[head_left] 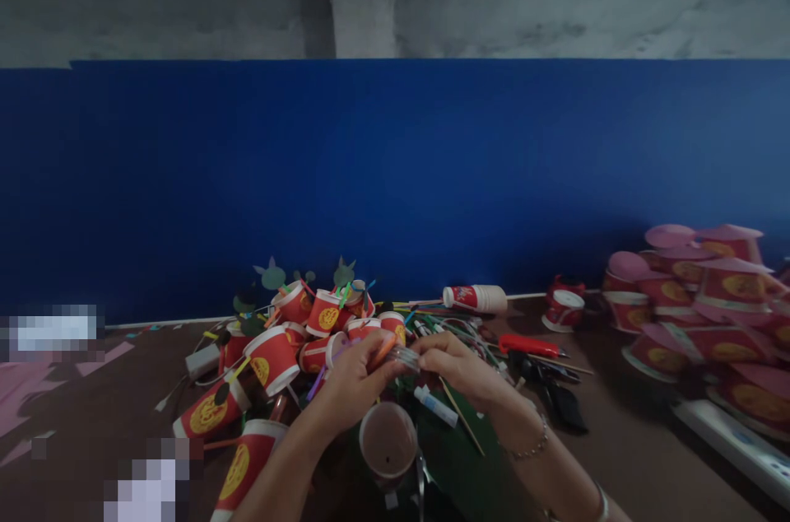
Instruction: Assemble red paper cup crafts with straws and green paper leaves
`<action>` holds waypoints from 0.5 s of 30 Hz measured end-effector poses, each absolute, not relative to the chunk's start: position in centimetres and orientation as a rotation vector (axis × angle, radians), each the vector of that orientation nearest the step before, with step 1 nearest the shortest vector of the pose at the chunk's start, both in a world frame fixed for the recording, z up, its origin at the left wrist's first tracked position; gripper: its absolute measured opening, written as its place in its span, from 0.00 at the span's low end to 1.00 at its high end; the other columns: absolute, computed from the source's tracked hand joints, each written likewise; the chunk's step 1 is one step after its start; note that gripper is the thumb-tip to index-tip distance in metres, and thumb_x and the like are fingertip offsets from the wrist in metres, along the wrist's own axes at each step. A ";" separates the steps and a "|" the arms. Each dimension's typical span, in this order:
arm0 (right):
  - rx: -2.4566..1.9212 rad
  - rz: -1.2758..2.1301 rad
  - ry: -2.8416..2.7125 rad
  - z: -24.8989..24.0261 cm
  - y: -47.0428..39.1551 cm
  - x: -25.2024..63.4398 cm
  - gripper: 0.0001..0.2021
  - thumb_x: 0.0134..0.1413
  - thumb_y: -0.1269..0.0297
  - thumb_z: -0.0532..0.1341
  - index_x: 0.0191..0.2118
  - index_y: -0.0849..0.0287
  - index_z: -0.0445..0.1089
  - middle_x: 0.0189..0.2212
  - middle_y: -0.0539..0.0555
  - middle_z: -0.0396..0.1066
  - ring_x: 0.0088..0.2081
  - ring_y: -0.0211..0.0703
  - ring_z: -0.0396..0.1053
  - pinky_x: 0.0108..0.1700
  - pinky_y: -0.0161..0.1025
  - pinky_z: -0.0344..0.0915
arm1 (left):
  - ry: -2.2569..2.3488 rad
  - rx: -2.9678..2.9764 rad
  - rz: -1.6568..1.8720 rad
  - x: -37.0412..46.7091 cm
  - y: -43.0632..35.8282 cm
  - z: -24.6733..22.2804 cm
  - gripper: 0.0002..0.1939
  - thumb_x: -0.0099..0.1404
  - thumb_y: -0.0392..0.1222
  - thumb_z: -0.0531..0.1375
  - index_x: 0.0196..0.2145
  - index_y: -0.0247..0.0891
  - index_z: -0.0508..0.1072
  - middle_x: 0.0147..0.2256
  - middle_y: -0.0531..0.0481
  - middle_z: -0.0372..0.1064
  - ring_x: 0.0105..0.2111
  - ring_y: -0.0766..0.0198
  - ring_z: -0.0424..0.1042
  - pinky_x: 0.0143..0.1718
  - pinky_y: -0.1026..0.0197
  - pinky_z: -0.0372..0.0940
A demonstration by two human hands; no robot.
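Observation:
My left hand (364, 365) is closed around a small clear plastic piece (406, 357), and an orange strip (383, 349) shows at its fingers. From the other side, the fingers of my right hand (453, 361) pinch the same clear piece; its exact kind is hard to make out. Directly below my hands an open paper cup (388, 441) stands upright, with a small dark hole in its bottom. A white and blue tube (435, 407) lies just under my right hand, near a thin wooden stick (462, 417). Scissors (421, 481) lie beside the cup, partly in shadow.
Red paper cups (271, 361) with coloured strips are heaped to the left. A stack of cups (475, 298) lies by the blue wall (395, 168). A red utility knife (531, 345) is at right, before cups with pink tops (734, 283) and a power strip (734, 440).

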State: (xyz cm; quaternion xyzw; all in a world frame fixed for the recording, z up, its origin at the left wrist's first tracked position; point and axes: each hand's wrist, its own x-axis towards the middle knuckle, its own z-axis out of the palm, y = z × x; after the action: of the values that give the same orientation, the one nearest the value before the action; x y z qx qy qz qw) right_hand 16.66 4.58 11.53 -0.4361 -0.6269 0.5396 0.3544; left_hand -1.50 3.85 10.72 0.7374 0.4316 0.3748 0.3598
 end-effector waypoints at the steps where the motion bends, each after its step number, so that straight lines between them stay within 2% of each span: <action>1: -1.133 1.393 -1.617 11.5 4.6 16.6 0.08 0.38 0.69 0.53 0.20 0.61 0.69 0.12 0.46 0.59 0.17 0.31 0.52 0.19 0.31 0.46 | 1.102 1.884 0.968 -1.5 3.9 10.7 0.09 0.62 0.46 0.58 0.36 0.39 0.70 0.29 0.55 0.65 0.33 0.62 0.63 0.39 0.61 0.59; 7: -1.140 1.394 -1.594 11.4 4.6 16.7 0.07 0.38 0.67 0.52 0.18 0.60 0.65 0.12 0.45 0.57 0.17 0.31 0.51 0.20 0.31 0.46 | 1.121 1.866 0.970 -1.3 3.9 10.6 0.09 0.61 0.46 0.58 0.36 0.39 0.71 0.29 0.55 0.66 0.33 0.62 0.64 0.40 0.61 0.58; 11: -1.152 1.397 -1.570 11.1 4.8 16.4 0.07 0.37 0.68 0.52 0.17 0.60 0.64 0.11 0.44 0.55 0.16 0.31 0.49 0.19 0.32 0.42 | 1.085 1.840 0.974 -1.3 4.0 10.3 0.09 0.61 0.46 0.58 0.36 0.39 0.70 0.28 0.55 0.64 0.32 0.63 0.63 0.36 0.63 0.59; 15: -1.201 1.387 -1.491 11.0 4.8 16.2 0.08 0.40 0.69 0.50 0.18 0.60 0.63 0.11 0.44 0.53 0.15 0.31 0.48 0.18 0.32 0.41 | 1.047 1.811 1.026 -1.4 4.2 10.0 0.11 0.61 0.49 0.58 0.35 0.38 0.70 0.29 0.54 0.63 0.32 0.64 0.62 0.37 0.63 0.59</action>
State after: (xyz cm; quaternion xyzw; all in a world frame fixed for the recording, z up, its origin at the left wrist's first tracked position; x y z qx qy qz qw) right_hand 16.19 4.79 10.99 -0.4702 -0.5835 0.5429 0.3791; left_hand -1.42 4.19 10.04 0.7142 0.4127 0.4046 0.3948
